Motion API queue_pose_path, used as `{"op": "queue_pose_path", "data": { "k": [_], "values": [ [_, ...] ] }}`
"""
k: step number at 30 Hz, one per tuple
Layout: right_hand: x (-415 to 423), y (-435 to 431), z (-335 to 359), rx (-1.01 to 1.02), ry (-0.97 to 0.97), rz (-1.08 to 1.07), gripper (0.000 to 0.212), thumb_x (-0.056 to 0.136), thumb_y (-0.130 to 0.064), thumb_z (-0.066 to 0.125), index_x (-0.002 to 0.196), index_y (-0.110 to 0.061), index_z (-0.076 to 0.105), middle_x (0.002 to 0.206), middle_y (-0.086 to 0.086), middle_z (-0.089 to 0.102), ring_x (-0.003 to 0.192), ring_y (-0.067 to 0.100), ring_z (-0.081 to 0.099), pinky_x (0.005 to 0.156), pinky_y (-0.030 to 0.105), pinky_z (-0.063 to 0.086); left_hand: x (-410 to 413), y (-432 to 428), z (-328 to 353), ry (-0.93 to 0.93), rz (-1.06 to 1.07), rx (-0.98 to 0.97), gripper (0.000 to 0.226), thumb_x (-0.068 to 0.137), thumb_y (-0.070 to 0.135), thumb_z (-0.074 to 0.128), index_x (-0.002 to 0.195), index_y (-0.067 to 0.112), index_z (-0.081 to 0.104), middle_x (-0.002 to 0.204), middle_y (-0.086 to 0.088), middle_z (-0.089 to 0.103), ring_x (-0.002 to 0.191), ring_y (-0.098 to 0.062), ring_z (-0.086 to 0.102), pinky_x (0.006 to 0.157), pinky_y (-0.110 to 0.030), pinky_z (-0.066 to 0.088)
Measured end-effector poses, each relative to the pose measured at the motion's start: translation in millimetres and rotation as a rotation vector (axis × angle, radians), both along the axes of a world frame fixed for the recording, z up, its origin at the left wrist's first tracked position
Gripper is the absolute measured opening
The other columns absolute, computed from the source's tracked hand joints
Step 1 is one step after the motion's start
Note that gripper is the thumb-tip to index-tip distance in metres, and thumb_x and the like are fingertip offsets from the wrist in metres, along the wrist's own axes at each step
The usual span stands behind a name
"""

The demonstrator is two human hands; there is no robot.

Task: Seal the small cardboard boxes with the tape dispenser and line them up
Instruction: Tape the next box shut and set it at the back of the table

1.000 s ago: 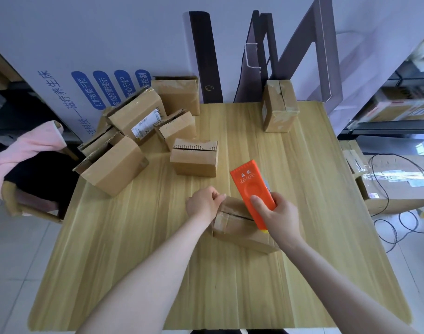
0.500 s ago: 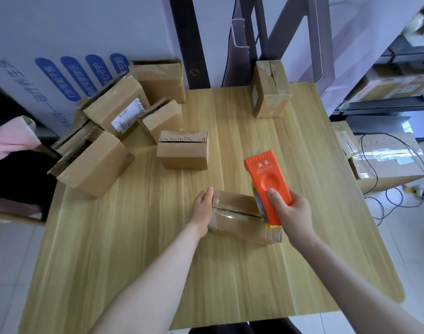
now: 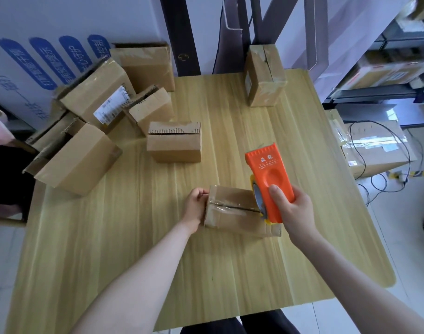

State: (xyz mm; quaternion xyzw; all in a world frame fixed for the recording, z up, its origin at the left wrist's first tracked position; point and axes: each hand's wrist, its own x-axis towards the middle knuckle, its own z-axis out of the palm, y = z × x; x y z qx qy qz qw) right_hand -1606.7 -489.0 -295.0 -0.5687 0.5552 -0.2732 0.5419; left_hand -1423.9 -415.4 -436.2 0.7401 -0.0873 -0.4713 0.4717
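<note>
**Small box held at both ends, dispenser on its seam**

The small box [image 3: 232, 210] was the anchor. It lay flat on the wooden table [image 3: 206, 273] with its long side running across. Its top seam faced up, with glossy clear tape over it.

The left hand [image 3: 196, 206] gripped the box's left end, fingers curled at the top edge. The right hand [image 3: 293, 210] was clamped round the orange tape dispenser [image 3: 268, 174], thumb pressed on its orange face. The dispenser stood tilted. Its lower end touched the box top at the right end of the seam, and its upper end leaned away beyond the box. The hands were apart, one at each end of the box, not touching each other. Both forearms reached in from the near side of the box.

- **Beyond the box, a bit left:** a plain box [image 3: 174, 145] stood apart from it, with a dark gap under its top flap.
- **Further beyond and left:** a loose pile.
  - The big box [image 3: 73, 160] sat farthest left.
  - The labelled box [image 3: 97, 97] was tilted behind it.
  - A tilted box [image 3: 150, 107] leaned just beside the labelled one.
  - The back box [image 3: 145, 63] stood by the wall.
  - Could not tell which of these were sealed.
- **Well beyond the box, to the right:** the upright box [image 3: 264, 75] stood on end, alone, with tape showing on it.
- **Right of the box, off the table:** a floor box [image 3: 374, 145] sat on the floor with taped flaps, well apart.
</note>
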Motion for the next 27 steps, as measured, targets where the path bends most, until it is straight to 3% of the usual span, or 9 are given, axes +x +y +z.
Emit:
{"op": "queue_pose_path", "data": {
  "k": [3,5,8,10,13,16,19,21,27],
  "values": [
    [-1,-2,0,0.003,0.016,-0.013,0.015,0.091,-0.019,0.063,0.076,-0.022,0.061,0.063,-0.002,0.063,0.047,0.000,0.059,0.043,0.014,0.045,6,-3,8,-0.325,0.054,-0.029,0.022,0.097,0.008,0.040,0.088,0.017,0.058,0.088,0.000,0.063,0.085,-0.020,0.060,0.080,-0.036,0.049],
    [0,-2,1,-0.002,0.020,-0.017,0.015,0.091,-0.021,0.064,0.077,-0.024,0.061,0.064,-0.003,0.064,0.048,0.003,0.060,0.044,0.014,0.046,5,-11,32,-0.609,-0.026,-0.058,0.025,0.099,0.014,0.037,0.101,0.017,0.062,0.099,0.005,0.064,0.095,-0.012,0.060,0.082,-0.030,0.048],
    [2,-1,6,0.005,0.006,-0.020,0.017,0.091,-0.019,0.063,0.074,-0.020,0.060,0.059,-0.003,0.062,0.044,0.002,0.059,0.040,0.013,0.044,-12,-29,64,-0.769,-0.402,-0.173,0.029,0.100,0.020,0.037,0.116,0.016,0.061,0.113,0.005,0.065,0.105,-0.009,0.057,0.090,-0.026,0.043],
    [1,-2,9,0.035,0.000,-0.032,0.019,0.091,-0.024,0.063,0.074,-0.017,0.062,0.061,0.000,0.063,0.048,0.004,0.060,0.044,0.016,0.047,-28,-33,68,-0.880,-0.712,-0.108,0.028,0.099,0.030,0.040,0.118,0.024,0.060,0.113,0.007,0.067,0.107,-0.012,0.058,0.098,-0.032,0.038],
    [-8,-7,13,0.047,-0.005,-0.114,0.027,0.091,-0.031,0.063,0.071,-0.014,0.062,0.061,0.002,0.060,0.049,0.003,0.056,0.045,0.013,0.044,-40,-19,60,-1.080,-0.874,0.005,0.028,0.093,0.045,0.043,0.112,0.033,0.061,0.109,0.014,0.065,0.109,-0.013,0.055,0.100,-0.034,0.030],
    [-23,-11,23,0.039,-0.012,-0.149,0.027,0.092,-0.031,0.062,0.072,-0.012,0.062,0.060,0.001,0.059,0.050,0.008,0.056,0.041,0.012,0.042,-35,1,58,-1.034,-0.706,0.133,0.034,0.094,0.052,0.041,0.118,0.034,0.058,0.110,0.015,0.063,0.110,-0.013,0.054,0.097,-0.034,0.033],
    [-32,-11,33,0.080,-0.046,-0.064,0.024,0.091,-0.027,0.063,0.081,-0.005,0.064,0.058,0.008,0.063,0.043,0.017,0.060,0.037,0.023,0.046,-23,26,54,-0.976,-0.476,0.322,0.040,0.094,0.056,0.040,0.121,0.031,0.057,0.114,0.013,0.064,0.109,-0.015,0.057,0.094,-0.034,0.038],
    [-35,-10,35,0.086,-0.007,0.019,0.023,0.090,-0.023,0.065,0.084,-0.001,0.064,0.059,0.011,0.064,0.041,0.014,0.060,0.036,0.022,0.045,-20,43,54,-0.947,-0.342,0.397,0.043,0.092,0.057,0.043,0.120,0.027,0.056,0.113,0.008,0.065,0.105,-0.018,0.060,0.089,-0.036,0.046],
    [-33,-4,40,0.111,0.014,0.210,0.010,0.086,-0.024,0.069,0.083,-0.014,0.068,0.076,0.027,0.068,0.054,0.030,0.065,0.046,0.041,0.056,-25,78,51,-0.705,-0.168,0.435,0.042,0.088,0.046,0.060,0.122,0.021,0.056,0.115,0.003,0.063,0.103,-0.018,0.061,0.081,-0.031,0.050]
  ]
}}
